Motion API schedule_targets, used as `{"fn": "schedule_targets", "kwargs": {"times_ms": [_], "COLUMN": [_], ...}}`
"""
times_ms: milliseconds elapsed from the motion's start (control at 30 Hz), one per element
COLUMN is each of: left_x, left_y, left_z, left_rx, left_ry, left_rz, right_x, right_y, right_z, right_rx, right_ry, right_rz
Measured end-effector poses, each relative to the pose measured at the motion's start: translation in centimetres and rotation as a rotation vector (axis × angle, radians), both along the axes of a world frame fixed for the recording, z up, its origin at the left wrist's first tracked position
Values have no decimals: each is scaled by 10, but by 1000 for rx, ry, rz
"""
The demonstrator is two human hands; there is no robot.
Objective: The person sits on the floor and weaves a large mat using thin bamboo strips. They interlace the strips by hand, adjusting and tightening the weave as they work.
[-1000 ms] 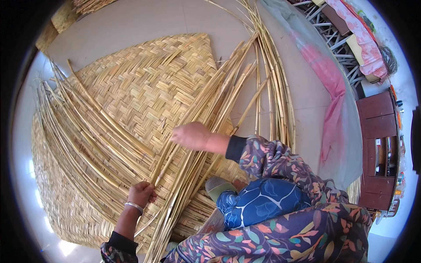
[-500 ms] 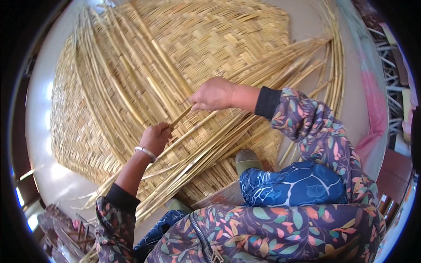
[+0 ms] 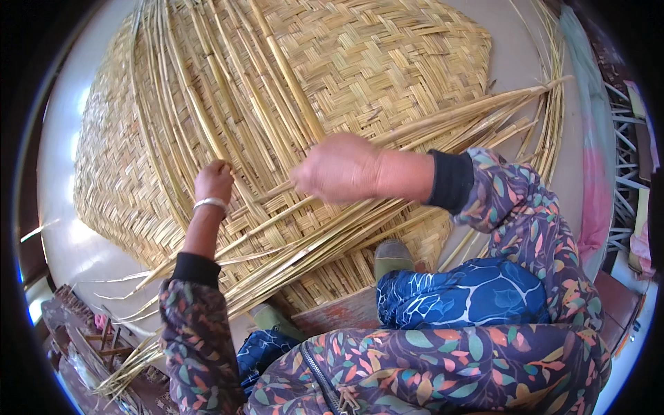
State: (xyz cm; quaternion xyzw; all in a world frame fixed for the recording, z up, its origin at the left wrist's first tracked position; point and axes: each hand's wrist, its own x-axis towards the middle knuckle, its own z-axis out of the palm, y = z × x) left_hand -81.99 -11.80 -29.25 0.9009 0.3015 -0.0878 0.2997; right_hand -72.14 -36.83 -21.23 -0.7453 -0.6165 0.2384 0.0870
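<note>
My left hand (image 3: pixel 214 183), with a silver bangle at the wrist, is closed over the lengthwise reeds; its fingertips are pinched, and whatever they hold is hidden. To its right, my right hand (image 3: pixel 337 169) is closed and slightly smeared by motion. A short length of split reed (image 3: pixel 275 191) comes out at its fingertips. Beneath both hands lies a woven reed mat (image 3: pixel 387 69) in a diagonal pattern. Several loose reed strips (image 3: pixel 200 104) run away from me over its left half. A thick bundle of strips (image 3: pixel 325 238) crosses slantwise in front of me.
More long reeds (image 3: pixel 550 131) lie on the pale floor (image 3: pixel 59 221) at the right. A wooden board (image 3: pixel 339 311) is by my feet, and a green shoe (image 3: pixel 393 257) stands at the mat's edge. Scraps (image 3: pixel 104 353) lie at the lower left. Pink and grey-green sheeting (image 3: pixel 593 187) borders the right.
My left hand has moved up and left, away from the strip between the hands. My right hand has shifted slightly right and down. The view has shifted a little.
</note>
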Motion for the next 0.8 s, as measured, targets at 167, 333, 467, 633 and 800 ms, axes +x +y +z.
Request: {"fn": "schedule_targets", "kwargs": {"times_ms": [167,333,467,633,800], "left_x": [-8,29,60,66,58], "left_y": [-54,-74,-66,-65,-72], "left_z": [-2,-34,-56,-52,-48], "left_rx": [-680,-571,-413,-417,138], "left_ry": [-60,-172,-106,-99,-70], "left_rz": [-82,127,201,350,66], "right_x": [70,79,82,82,85], "right_y": [-21,-12,-8,-7,-9], "right_z": [-45,-64,-81,-83,-89], "right_rx": [-66,44,101,90,39], "right_ry": [-141,-25,102,143,215], "right_rz": [-236,-300,-349,-392,-426]}}
